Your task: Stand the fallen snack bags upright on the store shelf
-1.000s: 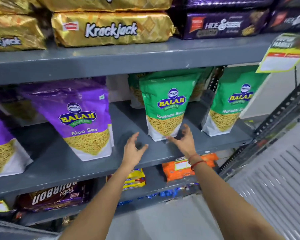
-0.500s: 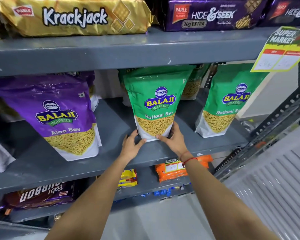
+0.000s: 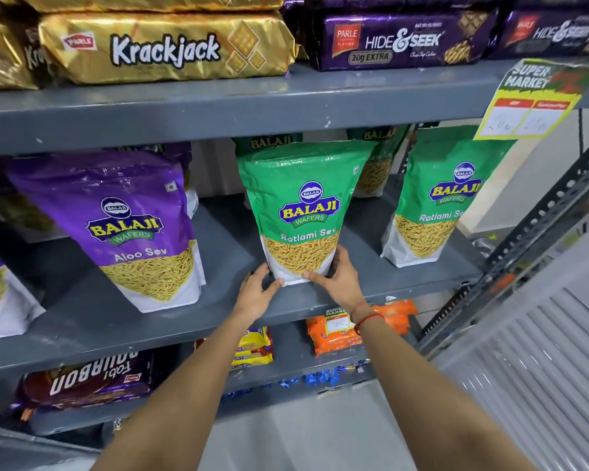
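A green Ratlami Sev bag [image 3: 303, 212] stands upright near the front edge of the grey middle shelf [image 3: 225, 300]. My left hand [image 3: 256, 290] touches its lower left corner, thumb against the white base. My right hand [image 3: 337, 278] wraps the lower right corner, thumb across the front of the base. A second green Ratlami Sev bag [image 3: 439, 198] stands upright to the right. A purple Aloo Sev bag [image 3: 126, 226] stands to the left, leaning slightly. More green bags [image 3: 376, 158] stand behind.
Krackjack packs [image 3: 164, 49] and Hide & Seek packs [image 3: 402, 39] lie on the shelf above. A yellow price tag [image 3: 538, 100] hangs from that shelf's edge. Below are Bourbon [image 3: 89, 375], yellow [image 3: 255, 345] and orange [image 3: 334, 334] packs. A perforated metal upright [image 3: 538, 226] runs along the right.
Both hands moved from open in front of the shelf onto the bottom corners of the middle green bag. The view shifted left and closer.
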